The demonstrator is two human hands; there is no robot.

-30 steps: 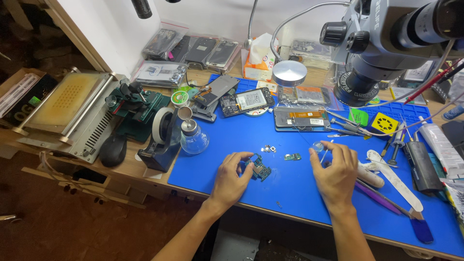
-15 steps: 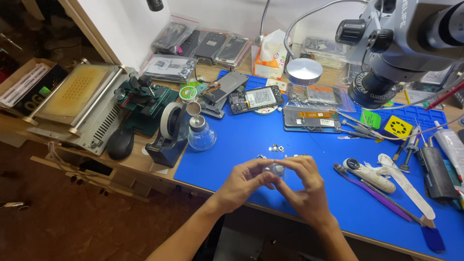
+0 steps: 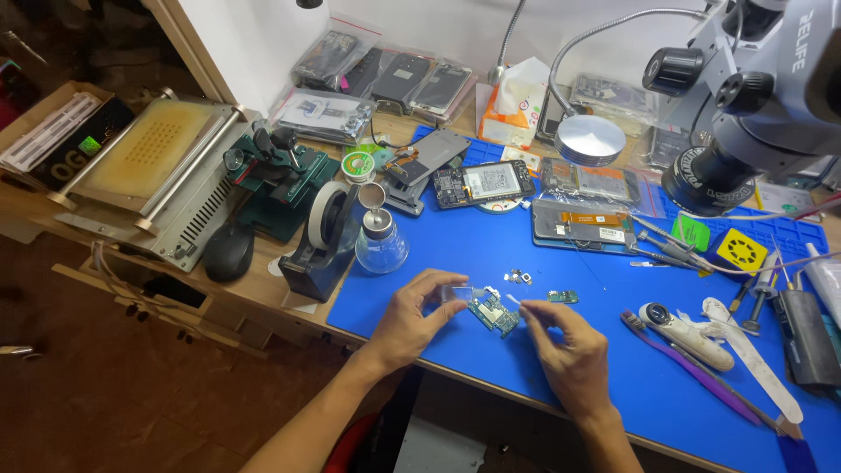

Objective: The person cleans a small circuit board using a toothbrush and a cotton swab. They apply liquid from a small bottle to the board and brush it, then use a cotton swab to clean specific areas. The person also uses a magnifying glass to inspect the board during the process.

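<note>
Blue mat (image 3: 455,350) under my 2 hands: since a second ago both have risen, my left hand (image 3: 416,320) now pinching the green circuit board (image 3: 493,313) above it, right hand (image 3: 569,346) gripping a thin tool against it; microscope (image 3: 745,105) beyond.

I'm looking at a wooden workbench (image 3: 263,293) with a blue mat (image 3: 578,263) on it. On the mat I see a glass bottle (image 3: 381,245), an opened phone (image 3: 482,185) and a purple brush (image 3: 701,372).

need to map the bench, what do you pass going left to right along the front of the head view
black mouse → tape dispenser → glass bottle → left hand → green circuit board → right hand → purple tool
</note>
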